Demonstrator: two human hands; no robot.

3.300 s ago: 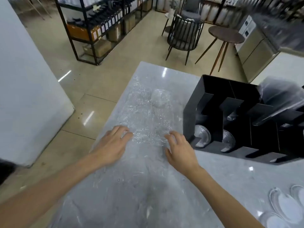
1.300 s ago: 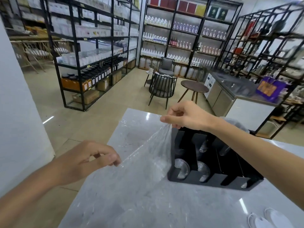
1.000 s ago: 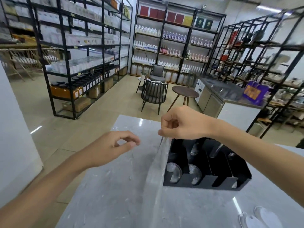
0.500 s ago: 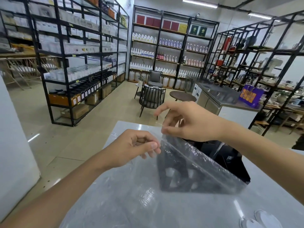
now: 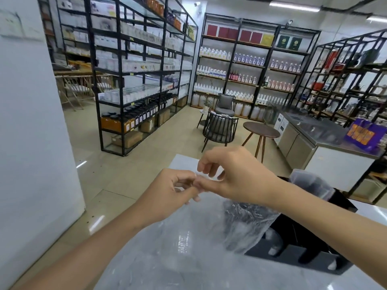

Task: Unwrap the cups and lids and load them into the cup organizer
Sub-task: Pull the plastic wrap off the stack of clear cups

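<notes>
Since a moment ago you've brought your hands together: your left hand (image 5: 171, 189) and right hand (image 5: 232, 176) now pinch the top edge of the clear plastic wrap (image 5: 211, 222) side by side, fingertips touching. It hangs below them above the grey table (image 5: 159, 266), draping partly in front of the black cup organizer (image 5: 310, 243), just right of it.

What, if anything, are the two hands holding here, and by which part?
Both the left hand and right hand pinch the top edge of a clear plastic wrapper, which hangs down to the table.
</notes>
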